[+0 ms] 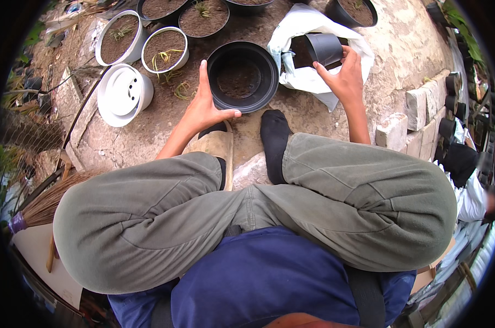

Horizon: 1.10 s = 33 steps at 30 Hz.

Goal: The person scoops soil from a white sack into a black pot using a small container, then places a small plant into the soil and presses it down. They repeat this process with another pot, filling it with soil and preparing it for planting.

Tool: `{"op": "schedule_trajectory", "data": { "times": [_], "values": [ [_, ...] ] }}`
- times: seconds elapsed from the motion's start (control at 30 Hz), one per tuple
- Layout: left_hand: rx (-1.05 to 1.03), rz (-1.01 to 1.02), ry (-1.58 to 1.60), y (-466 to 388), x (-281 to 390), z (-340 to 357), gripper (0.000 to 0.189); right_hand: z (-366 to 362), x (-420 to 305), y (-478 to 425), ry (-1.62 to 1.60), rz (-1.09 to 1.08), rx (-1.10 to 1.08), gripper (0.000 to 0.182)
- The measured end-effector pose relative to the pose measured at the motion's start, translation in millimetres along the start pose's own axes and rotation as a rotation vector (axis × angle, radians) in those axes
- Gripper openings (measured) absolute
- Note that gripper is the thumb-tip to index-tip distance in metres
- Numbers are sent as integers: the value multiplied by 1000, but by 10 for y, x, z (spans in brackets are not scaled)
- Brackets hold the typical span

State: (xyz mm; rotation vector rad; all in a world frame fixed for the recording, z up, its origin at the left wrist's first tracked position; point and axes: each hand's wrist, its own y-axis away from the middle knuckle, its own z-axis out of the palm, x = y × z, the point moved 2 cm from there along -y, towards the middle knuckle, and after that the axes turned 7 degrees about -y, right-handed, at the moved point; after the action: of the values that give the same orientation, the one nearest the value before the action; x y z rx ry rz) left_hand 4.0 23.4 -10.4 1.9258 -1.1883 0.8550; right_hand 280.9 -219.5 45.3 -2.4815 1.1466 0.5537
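Observation:
My left hand (208, 104) rests against the left and near rim of a round black plastic pot (268, 92), thumb and fingers spread. Some brown soil (238, 80) lies in the bottom of that pot. To the right, my right hand (346, 78) grips the base of a small black plastic pot (324, 48), which is tipped on its side with its mouth towards the left. The small pot is inside the opening of a white plastic sack (313, 84), where dark soil (301, 51) shows. Whether soil is in the small pot is hidden.
White pots (140, 44) and black pots (181, 22) with soil and small plants stand beyond and left. An upturned-looking white pot (146, 88) has drainage holes. Pale blocks (391, 131) line the right side. A broom (55, 197) lies left; a person (471, 180) is at far right.

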Motion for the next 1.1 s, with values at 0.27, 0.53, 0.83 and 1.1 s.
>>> {"op": "schedule_trajectory", "data": {
  "times": [0.27,0.53,0.83,1.1],
  "values": [
    [-12,-3,-16,10,23,-18,155,291,403,140,-105,190,-231,94],
    [-8,46,-63,6,18,-32,151,1,145,234,102,86,-314,90],
    [16,-252,262,-149,111,-834,121,-1264,-255,-253,243,-118,-226,88],
    [125,-85,195,-34,741,-2343,73,-1981,-557,-707,282,-253,-512,86]
  ]
}}
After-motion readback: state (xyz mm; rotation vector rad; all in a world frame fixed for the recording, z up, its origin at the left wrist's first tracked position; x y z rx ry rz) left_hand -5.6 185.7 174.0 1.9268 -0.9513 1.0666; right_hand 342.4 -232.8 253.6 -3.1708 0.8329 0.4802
